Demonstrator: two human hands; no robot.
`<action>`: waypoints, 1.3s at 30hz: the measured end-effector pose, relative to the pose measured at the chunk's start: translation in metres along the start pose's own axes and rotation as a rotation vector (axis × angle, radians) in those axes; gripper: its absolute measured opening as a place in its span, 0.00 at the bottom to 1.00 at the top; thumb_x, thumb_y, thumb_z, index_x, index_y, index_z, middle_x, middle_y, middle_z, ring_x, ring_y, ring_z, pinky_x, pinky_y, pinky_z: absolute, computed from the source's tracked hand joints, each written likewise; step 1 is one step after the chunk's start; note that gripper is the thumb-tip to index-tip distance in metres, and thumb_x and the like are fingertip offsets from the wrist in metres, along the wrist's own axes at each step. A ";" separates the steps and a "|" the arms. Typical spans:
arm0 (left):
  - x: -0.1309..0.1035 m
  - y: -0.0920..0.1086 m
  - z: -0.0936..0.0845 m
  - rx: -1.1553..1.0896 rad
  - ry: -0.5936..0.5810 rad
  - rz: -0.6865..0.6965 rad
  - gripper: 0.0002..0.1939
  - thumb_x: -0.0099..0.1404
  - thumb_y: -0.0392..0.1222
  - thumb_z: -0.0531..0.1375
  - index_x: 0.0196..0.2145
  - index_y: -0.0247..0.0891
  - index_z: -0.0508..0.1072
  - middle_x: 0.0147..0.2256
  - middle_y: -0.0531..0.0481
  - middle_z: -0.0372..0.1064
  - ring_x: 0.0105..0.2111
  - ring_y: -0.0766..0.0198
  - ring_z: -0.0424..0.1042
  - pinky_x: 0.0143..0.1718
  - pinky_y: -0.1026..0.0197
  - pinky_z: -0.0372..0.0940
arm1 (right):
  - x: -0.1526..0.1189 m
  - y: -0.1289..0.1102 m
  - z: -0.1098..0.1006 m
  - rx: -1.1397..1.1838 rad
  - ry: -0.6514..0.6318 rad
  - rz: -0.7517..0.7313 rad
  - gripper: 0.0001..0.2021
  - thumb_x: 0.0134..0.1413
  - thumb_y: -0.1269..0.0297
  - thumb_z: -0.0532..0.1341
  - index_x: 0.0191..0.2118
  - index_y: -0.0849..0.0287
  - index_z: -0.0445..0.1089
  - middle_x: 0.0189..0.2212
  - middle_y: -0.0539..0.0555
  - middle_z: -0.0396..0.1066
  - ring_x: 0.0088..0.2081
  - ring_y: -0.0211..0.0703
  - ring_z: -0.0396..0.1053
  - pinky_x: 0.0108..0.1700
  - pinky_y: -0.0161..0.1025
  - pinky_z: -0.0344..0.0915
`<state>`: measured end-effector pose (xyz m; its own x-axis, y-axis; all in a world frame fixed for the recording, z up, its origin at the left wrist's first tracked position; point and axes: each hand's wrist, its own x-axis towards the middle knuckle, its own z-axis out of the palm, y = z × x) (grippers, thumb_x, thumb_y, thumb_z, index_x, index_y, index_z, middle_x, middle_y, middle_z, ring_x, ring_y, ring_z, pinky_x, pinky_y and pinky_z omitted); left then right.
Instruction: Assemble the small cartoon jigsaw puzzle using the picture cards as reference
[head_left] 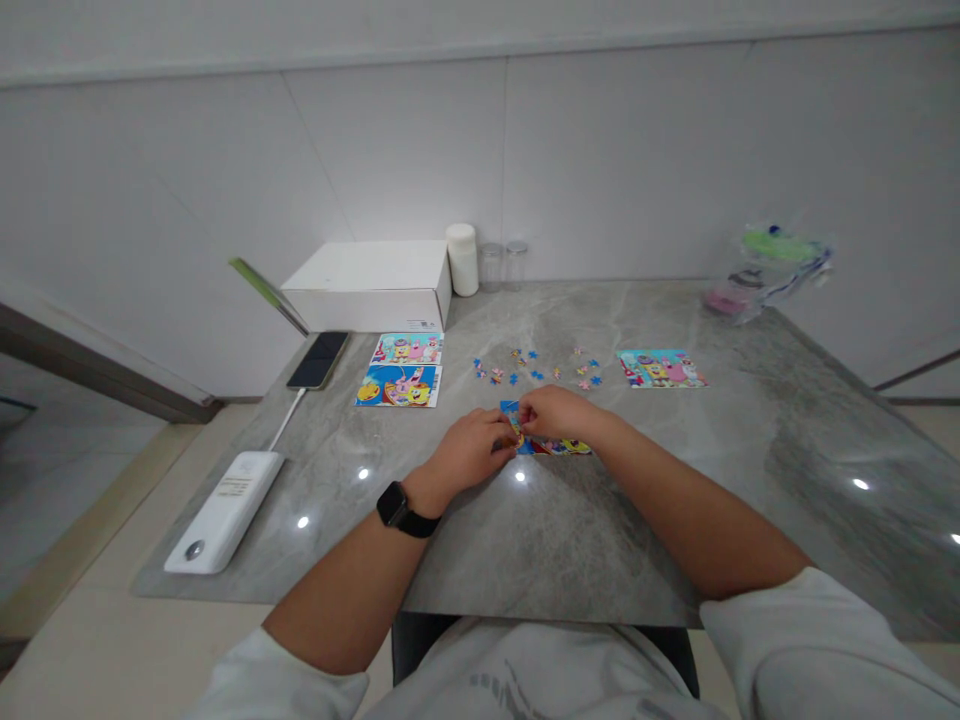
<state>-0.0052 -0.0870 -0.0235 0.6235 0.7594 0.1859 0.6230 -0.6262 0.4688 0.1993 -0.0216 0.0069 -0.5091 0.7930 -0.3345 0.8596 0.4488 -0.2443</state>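
Observation:
A partly covered jigsaw puzzle point(559, 447) with a blue and yellow cartoon picture lies flat on the grey table in front of me. My left hand point(472, 447) rests at its left edge, the fingertips touching it and the thumb apart from the fingers. Over the puzzle's upper left part is my right hand point(555, 411), thumb and fingers pinched together. Whatever that pinch holds is hidden. Loose puzzle pieces point(537, 375), several of them blue or pink, are scattered just beyond my hands.
Two picture cards point(401, 386) lie to the left, another cartoon picture point(661, 369) to the right. Behind stand a white box point(367, 285), a white bottle point(463, 262) and two clear jars point(502, 268). A phone point(320, 360) is cabled to a power bank point(225, 512). A plastic bag point(769, 270) sits back right.

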 end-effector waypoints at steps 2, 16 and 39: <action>0.000 0.000 -0.002 -0.013 0.011 -0.018 0.07 0.69 0.40 0.66 0.45 0.41 0.81 0.45 0.45 0.79 0.47 0.54 0.75 0.53 0.53 0.68 | 0.000 0.002 -0.002 -0.001 0.025 -0.012 0.06 0.57 0.63 0.68 0.39 0.54 0.83 0.39 0.53 0.83 0.40 0.45 0.78 0.37 0.35 0.62; 0.006 -0.013 -0.011 -0.233 0.475 -0.297 0.07 0.67 0.36 0.62 0.41 0.41 0.79 0.40 0.49 0.75 0.32 0.64 0.70 0.39 0.59 0.67 | -0.031 0.038 -0.058 0.106 0.333 0.119 0.06 0.61 0.63 0.66 0.39 0.56 0.81 0.35 0.53 0.81 0.36 0.42 0.75 0.38 0.36 0.62; 0.013 -0.031 0.000 -0.571 0.707 -0.553 0.09 0.64 0.46 0.62 0.39 0.41 0.76 0.32 0.53 0.71 0.31 0.63 0.68 0.34 0.61 0.62 | -0.029 0.104 -0.065 -0.026 0.467 0.399 0.10 0.64 0.59 0.65 0.42 0.56 0.82 0.40 0.56 0.83 0.41 0.45 0.77 0.42 0.37 0.65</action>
<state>-0.0161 -0.0580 -0.0356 -0.2086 0.9580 0.1968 0.3077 -0.1267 0.9430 0.3065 0.0287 0.0505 -0.0805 0.9960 0.0398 0.9837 0.0859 -0.1581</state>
